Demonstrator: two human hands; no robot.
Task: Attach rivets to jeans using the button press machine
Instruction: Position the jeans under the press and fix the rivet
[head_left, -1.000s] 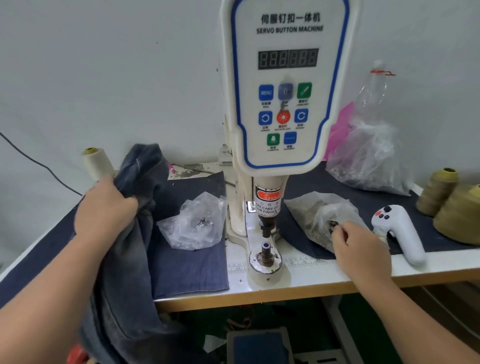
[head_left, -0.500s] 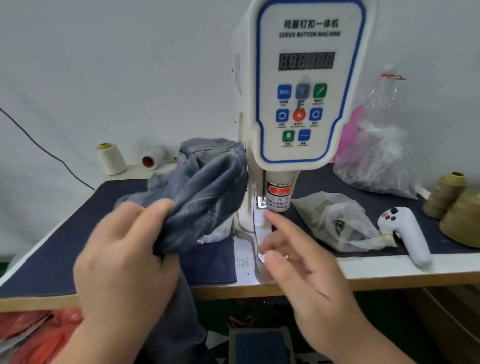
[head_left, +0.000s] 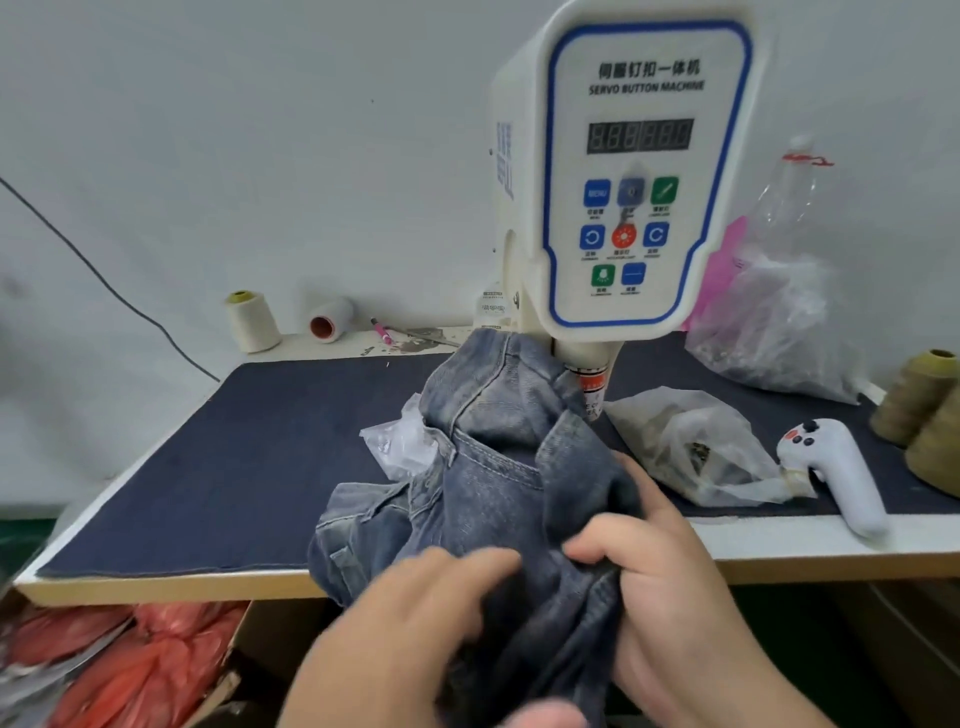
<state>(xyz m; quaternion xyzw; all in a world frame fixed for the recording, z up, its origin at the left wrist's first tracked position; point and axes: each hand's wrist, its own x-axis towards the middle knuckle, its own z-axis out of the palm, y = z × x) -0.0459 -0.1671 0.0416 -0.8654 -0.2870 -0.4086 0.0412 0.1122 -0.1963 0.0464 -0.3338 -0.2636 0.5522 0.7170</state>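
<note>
- The jeans (head_left: 498, 483) are bunched up at the front edge of the surface (head_left: 234, 467), right under the button machine (head_left: 634, 171).
- The right hand (head_left: 670, 587) pinches a fold of the jeans.
- The left hand (head_left: 415, 639) lies on the jeans with loose fingers.

Bright, even indoor light, soft shadows; hands (head_left: 519, 613) motion-blurred, wide-angle bending at edges
</note>
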